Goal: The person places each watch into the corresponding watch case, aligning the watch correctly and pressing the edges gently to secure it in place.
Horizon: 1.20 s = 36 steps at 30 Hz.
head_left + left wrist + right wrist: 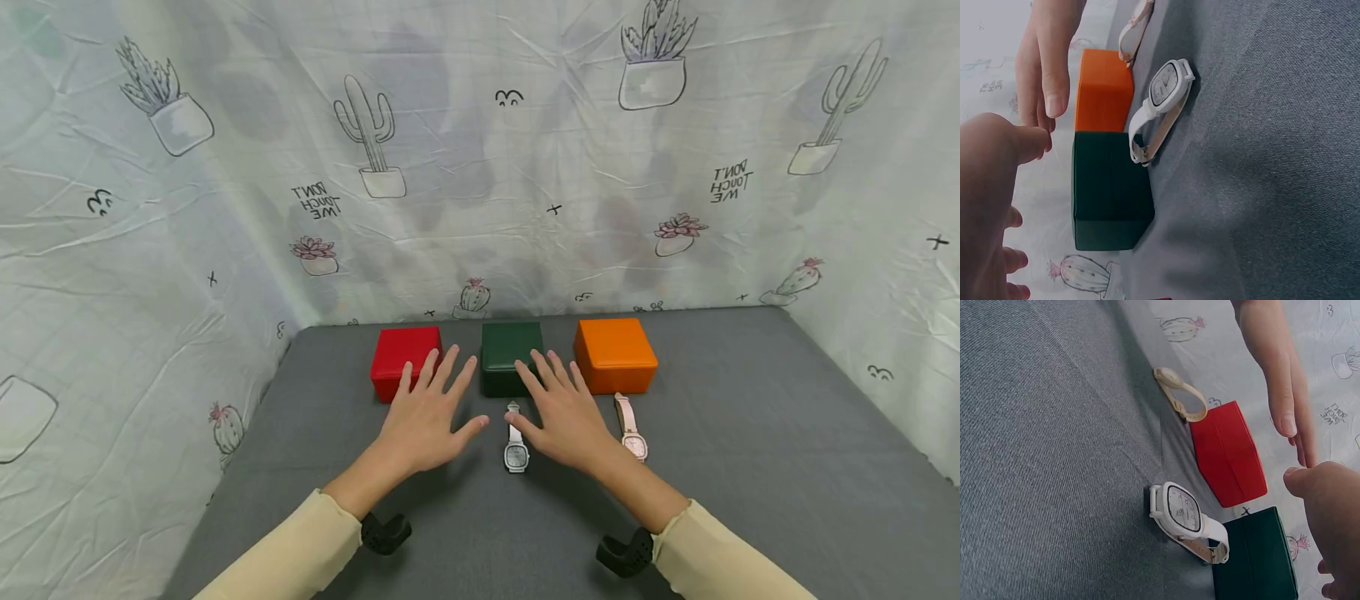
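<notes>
Both hands hover over the table, fingers spread and holding nothing. My left hand [423, 427] is in front of the red box [407, 343]. My right hand [567, 423] is between the green box [512, 343] and a white watch [516, 456], which lies face up with its strap toward that box. Just right of that hand, a pink watch [633, 443] lies before the orange box [617, 343]. In the right wrist view, a cream watch [1170, 377] lies by the red box; the left hand hides it in the head view. All three boxes have their lids down.
A grey cloth covers the table [750, 467]. White curtains [465, 167] printed with cacti hang behind and at both sides. The boxes stand in a row near the back edge. Black bands with camera mounts [386, 533] sit on the wrists.
</notes>
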Each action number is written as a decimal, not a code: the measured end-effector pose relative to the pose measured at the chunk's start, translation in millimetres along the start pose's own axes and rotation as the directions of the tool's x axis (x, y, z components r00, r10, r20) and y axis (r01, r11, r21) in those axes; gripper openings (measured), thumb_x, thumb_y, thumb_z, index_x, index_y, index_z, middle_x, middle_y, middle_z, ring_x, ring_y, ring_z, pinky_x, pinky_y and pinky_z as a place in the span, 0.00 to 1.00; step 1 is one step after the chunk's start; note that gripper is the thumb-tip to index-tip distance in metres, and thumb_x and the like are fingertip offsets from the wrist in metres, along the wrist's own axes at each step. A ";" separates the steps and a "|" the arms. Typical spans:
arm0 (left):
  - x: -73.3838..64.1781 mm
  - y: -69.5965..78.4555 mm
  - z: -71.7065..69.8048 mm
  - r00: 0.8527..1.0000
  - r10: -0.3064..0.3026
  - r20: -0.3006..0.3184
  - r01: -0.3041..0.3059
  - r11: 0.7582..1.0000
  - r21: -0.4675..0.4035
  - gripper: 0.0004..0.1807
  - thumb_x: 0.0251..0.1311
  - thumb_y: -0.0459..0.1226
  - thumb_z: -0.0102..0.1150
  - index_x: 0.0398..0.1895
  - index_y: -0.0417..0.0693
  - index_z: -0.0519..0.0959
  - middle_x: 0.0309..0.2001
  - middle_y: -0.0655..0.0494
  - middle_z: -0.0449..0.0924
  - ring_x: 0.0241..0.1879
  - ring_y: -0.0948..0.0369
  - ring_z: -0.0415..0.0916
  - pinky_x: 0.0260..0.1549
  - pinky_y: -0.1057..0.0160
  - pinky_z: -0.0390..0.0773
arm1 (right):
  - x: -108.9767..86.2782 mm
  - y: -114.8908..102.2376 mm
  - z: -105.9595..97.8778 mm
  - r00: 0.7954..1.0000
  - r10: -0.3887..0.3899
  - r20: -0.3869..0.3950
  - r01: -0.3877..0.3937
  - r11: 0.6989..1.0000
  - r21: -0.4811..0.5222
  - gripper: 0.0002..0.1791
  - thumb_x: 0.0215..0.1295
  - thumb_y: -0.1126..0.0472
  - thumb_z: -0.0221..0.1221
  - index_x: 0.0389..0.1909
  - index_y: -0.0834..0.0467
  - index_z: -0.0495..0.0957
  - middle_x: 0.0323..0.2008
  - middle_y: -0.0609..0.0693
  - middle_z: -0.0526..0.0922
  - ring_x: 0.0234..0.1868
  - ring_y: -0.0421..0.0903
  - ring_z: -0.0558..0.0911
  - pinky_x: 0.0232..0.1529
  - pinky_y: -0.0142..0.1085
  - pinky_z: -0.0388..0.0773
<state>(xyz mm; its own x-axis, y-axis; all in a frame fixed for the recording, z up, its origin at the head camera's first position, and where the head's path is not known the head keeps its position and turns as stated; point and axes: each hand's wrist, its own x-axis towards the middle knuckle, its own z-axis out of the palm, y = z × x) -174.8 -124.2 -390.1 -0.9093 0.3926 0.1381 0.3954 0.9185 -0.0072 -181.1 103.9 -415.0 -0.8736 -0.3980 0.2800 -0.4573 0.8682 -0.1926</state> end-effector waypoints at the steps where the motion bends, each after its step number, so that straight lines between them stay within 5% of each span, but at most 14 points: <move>1: -0.5 -0.7 0.2 1.000 -0.001 -0.003 0.001 1.000 -0.003 0.47 0.59 0.66 0.47 0.77 0.61 0.48 0.78 0.51 0.44 0.76 0.45 0.44 0.70 0.35 0.47 | 0.5 -0.6 0.1 1.000 0.001 0.003 -0.001 1.000 0.003 0.43 0.64 0.34 0.53 0.74 0.51 0.57 0.74 0.57 0.57 0.75 0.61 0.55 0.72 0.63 0.50; 22: -7.7 -14.2 5.4 0.998 -0.044 -0.047 0.042 0.999 -0.023 0.46 0.59 0.65 0.48 0.77 0.60 0.48 0.78 0.50 0.46 0.76 0.45 0.46 0.70 0.34 0.49 | 14.3 -16.5 5.7 0.998 0.009 0.056 -0.012 0.998 0.055 0.43 0.65 0.32 0.51 0.75 0.49 0.53 0.76 0.55 0.54 0.77 0.59 0.51 0.73 0.61 0.45; 36: -6.3 -20.4 7.1 0.998 -0.045 -0.051 0.044 0.999 -0.021 0.46 0.60 0.65 0.48 0.77 0.60 0.49 0.78 0.49 0.46 0.76 0.44 0.45 0.70 0.34 0.49 | 21.9 -29.2 9.9 1.000 -0.015 0.015 0.014 0.997 0.074 0.42 0.66 0.33 0.50 0.74 0.50 0.56 0.75 0.55 0.56 0.76 0.58 0.54 0.73 0.60 0.50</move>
<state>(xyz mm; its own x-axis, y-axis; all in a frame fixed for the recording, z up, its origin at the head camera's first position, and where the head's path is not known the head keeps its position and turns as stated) -178.1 -145.1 -397.9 -0.9183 0.3477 0.1891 0.3576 0.9337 0.0199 -188.5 66.8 -412.6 -0.8688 -0.4156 0.2693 -0.4808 0.8382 -0.2575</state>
